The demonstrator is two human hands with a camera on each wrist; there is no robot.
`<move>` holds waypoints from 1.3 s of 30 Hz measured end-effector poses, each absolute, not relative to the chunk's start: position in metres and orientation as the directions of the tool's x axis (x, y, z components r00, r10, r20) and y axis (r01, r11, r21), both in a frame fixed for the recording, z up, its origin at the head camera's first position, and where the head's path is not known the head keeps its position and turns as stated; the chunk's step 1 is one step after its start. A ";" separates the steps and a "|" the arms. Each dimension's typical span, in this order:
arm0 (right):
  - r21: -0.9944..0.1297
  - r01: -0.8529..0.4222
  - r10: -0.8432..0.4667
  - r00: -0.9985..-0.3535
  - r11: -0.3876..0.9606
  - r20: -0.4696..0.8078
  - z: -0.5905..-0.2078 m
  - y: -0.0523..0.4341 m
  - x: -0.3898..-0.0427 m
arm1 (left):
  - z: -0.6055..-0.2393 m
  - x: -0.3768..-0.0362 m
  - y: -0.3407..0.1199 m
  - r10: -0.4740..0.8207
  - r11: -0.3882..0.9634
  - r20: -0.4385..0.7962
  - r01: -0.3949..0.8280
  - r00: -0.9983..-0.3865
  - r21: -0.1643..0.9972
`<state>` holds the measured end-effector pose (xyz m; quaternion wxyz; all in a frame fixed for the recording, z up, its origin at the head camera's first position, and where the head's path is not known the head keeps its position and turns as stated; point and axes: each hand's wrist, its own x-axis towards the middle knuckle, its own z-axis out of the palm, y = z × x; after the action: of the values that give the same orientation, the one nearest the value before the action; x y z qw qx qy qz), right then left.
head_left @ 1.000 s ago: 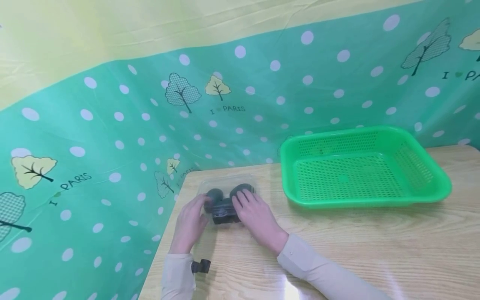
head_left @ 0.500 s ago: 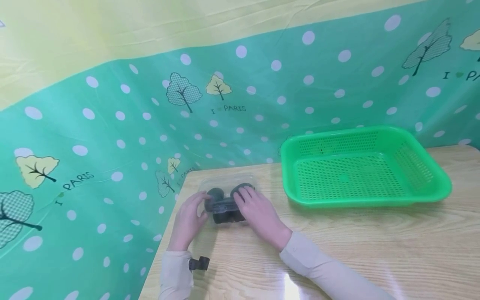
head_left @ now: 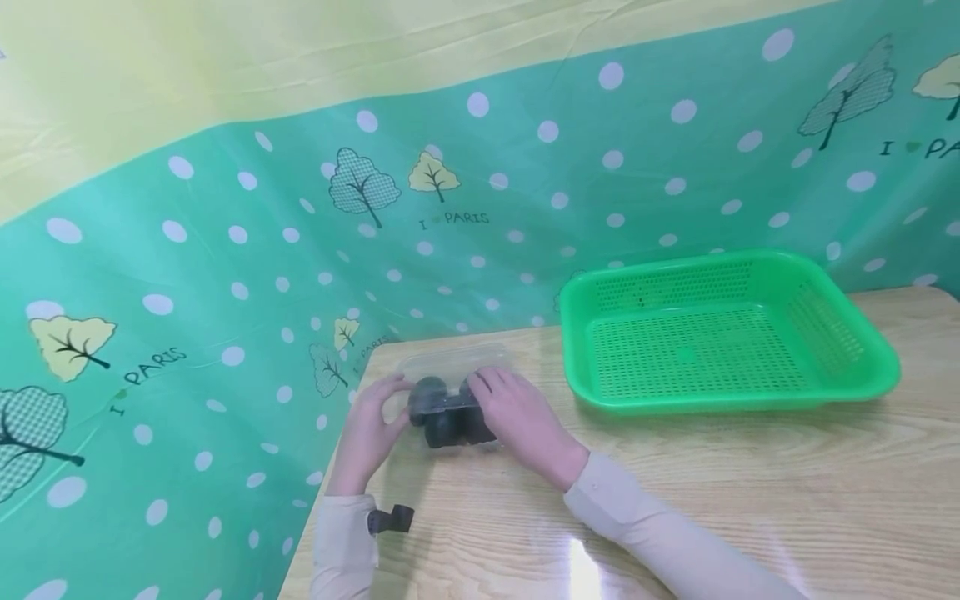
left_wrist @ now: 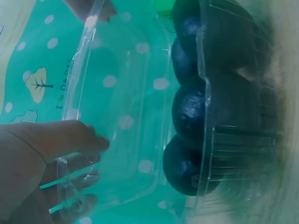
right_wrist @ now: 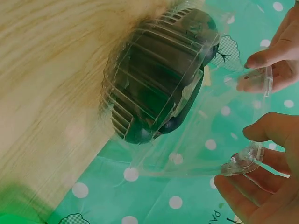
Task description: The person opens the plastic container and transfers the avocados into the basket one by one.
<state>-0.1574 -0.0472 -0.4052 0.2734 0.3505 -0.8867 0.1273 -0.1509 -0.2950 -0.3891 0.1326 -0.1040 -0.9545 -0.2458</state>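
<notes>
A clear plastic clamshell box (right_wrist: 159,79) holds several dark, rounded, smooth fruits (left_wrist: 191,109); their exact kind is hard to tell. Its see-through lid (left_wrist: 126,98) stands tilted up from the base. My left hand (head_left: 369,437) pinches one corner of the lid's edge, thumb on one side and fingers on the other. At the opposite corner, my right hand (head_left: 525,425) pinches the same edge, as the right wrist view shows. In the head view, the right hand covers part of the fruits.
To the right stands a green perforated plastic basket (head_left: 690,350) on the wooden table (head_left: 675,483). A polka-dot cloth (head_left: 247,275) hangs behind and to the left of the table. A small black device (head_left: 392,519) is on the left cuff.
The lid's near edge has risen, and more of the front fruits shows beneath it. My left hand has shifted slightly left and away from me; the right hand has moved only a little.
</notes>
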 end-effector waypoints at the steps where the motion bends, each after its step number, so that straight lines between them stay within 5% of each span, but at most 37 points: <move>1: -0.044 -0.696 -0.553 -0.605 0.716 0.573 -0.405 -0.047 -0.158 | -0.389 -0.152 -0.296 0.134 0.856 0.308 0.266 -0.942 0.442; 6: -0.091 -0.712 -0.549 -0.610 0.697 0.571 -0.401 -0.042 -0.163 | -0.389 -0.154 -0.298 0.139 0.843 0.320 0.281 -0.937 0.458; 12: -0.032 -0.726 -0.572 -0.568 0.687 0.591 -0.397 -0.039 -0.168 | -0.386 -0.152 -0.303 0.130 0.816 0.336 0.293 -0.933 0.498; 18: -0.007 -0.713 -0.599 -0.594 0.701 0.537 -0.395 -0.036 -0.172 | -0.380 -0.149 -0.309 0.110 0.814 0.359 0.292 -0.927 0.503; 39: -0.205 -0.751 -0.508 -0.595 0.628 0.623 -0.383 -0.026 -0.186 | -0.376 -0.155 -0.312 0.025 0.759 0.420 0.290 -0.907 0.582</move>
<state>-0.1864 -0.0260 -0.3829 0.2639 0.3647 -0.8627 0.2305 -0.1555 -0.3121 -0.3756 0.1972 -0.0861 -0.9169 -0.3361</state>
